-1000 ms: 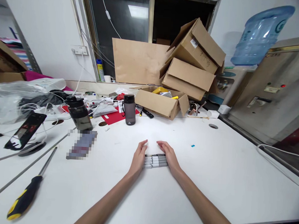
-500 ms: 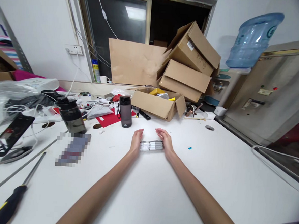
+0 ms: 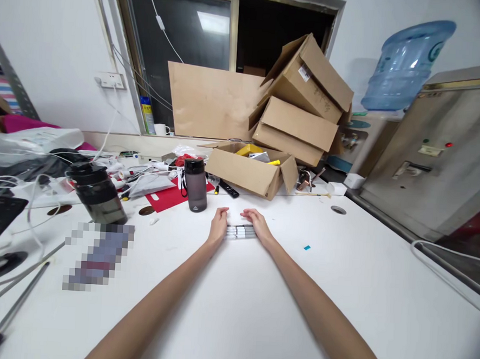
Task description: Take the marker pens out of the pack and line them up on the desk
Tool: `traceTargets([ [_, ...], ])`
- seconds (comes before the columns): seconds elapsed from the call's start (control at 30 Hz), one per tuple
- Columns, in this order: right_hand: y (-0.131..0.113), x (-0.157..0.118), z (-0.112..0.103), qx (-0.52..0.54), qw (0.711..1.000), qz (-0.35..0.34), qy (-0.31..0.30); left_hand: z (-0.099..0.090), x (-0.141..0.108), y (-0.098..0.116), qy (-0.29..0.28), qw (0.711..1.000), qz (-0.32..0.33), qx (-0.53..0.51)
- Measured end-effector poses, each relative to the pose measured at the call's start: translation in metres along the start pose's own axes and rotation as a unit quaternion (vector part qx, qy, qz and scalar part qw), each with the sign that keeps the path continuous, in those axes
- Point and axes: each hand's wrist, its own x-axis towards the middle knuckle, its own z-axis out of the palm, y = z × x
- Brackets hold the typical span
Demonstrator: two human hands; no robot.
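Observation:
Several slim pens or markers (image 3: 240,232) lie side by side as a flat bundle on the white table (image 3: 232,303). At the bundle's left end is my left hand (image 3: 219,225), its fingers slightly curved and the palm turned inward. My right hand (image 3: 259,226) cups the other end, fingers bent toward the left and partly over the far edge. The bundle sits between both hands, its ends partly hidden by them.
A dark bottle (image 3: 195,185) stands beyond my left hand, near a red folder (image 3: 169,197). An open cardboard box (image 3: 244,171) is behind. At left are a black bottle (image 3: 96,192), cables and a screwdriver (image 3: 23,296). A blue scrap (image 3: 307,247) lies right.
My right hand has moved a little left, closer to my left hand and further over the bundle. The view has shifted, so objects at the left appear further left and lower.

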Motion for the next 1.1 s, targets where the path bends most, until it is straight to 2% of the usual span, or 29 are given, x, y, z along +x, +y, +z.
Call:
traceTargets([
  [0.23,0.012,0.000,-0.006,-0.049,0.998,-0.029,-0.018,0.000,0.000,0.004,0.035,0.999,-0.030,0.010],
  [0.53,0.005,-0.006,-0.009,-0.060,0.997,-0.050,0.017,-0.009,-0.005,0.009,0.045,0.999,-0.028,0.013],
  [0.63,0.000,-0.018,-0.018,-0.067,0.995,-0.055,0.049,-0.023,-0.014,0.013,0.046,0.999,-0.016,0.024],
  [0.73,-0.005,-0.037,-0.032,-0.083,0.992,-0.057,0.082,-0.044,-0.029,0.019,0.040,0.998,0.001,0.046],
  [0.9,-0.009,-0.072,-0.054,-0.106,0.988,-0.043,0.104,-0.079,-0.068,0.026,-0.014,0.995,0.008,0.099],
  [1.0,-0.012,-0.085,-0.057,-0.120,0.987,-0.039,0.098,-0.088,-0.089,0.028,-0.054,0.990,0.021,0.131],
  [1.1,-0.016,-0.090,-0.055,-0.130,0.987,-0.044,0.081,-0.090,-0.099,0.028,-0.086,0.983,0.049,0.156],
])
